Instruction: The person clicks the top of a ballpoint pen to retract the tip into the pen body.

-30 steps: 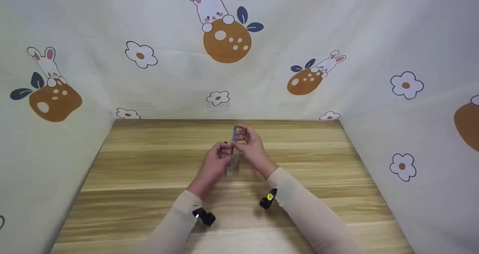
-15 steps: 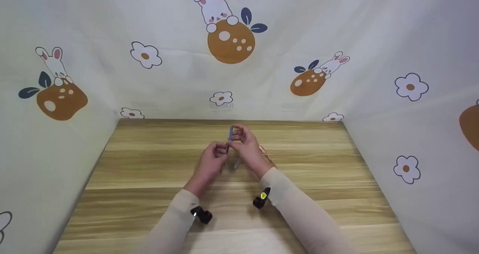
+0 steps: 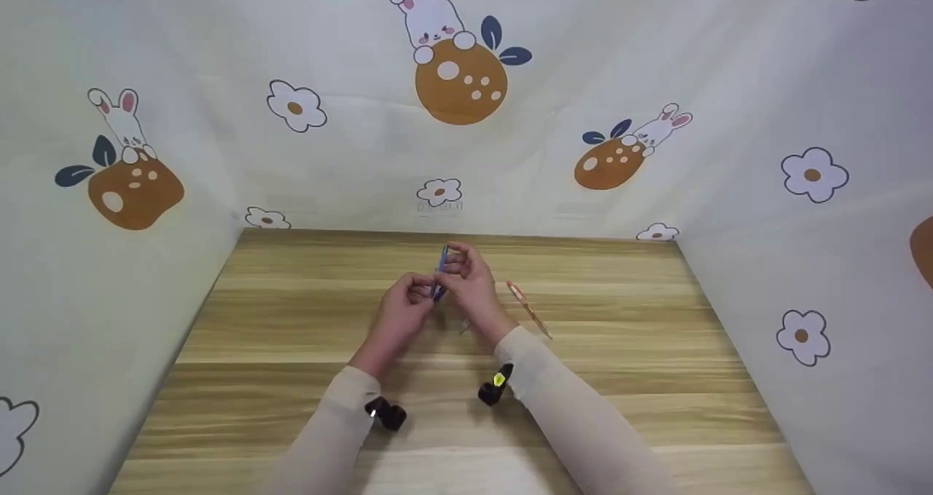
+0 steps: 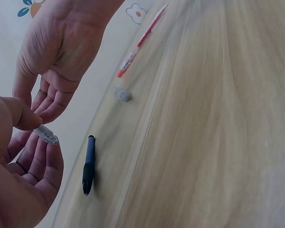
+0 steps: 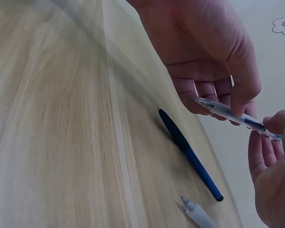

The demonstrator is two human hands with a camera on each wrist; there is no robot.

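My left hand and my right hand hold one clear-and-blue pen between them, over the far middle of the table. In the right wrist view, the left thumb and fingers pinch its barrel near the tip, while the right fingers pinch the opposite end. Only its clear tip shows past the left thumb in the left wrist view. A dark blue pen lies on the table below the hands. Beside it is a white pen, partly cut off there and mostly hidden by my right hand in the head view.
An orange-red pen lies on the wooden table, right of my right hand. Behind and along both sides of the table hangs a pale cloth printed with rabbits, oranges and flowers. A small black camera sits at each wrist.
Both hands have shifted left over the table with the pen, uncovering the orange-red pen on the right. The head view has turned slightly left. Both hands keep their hold.
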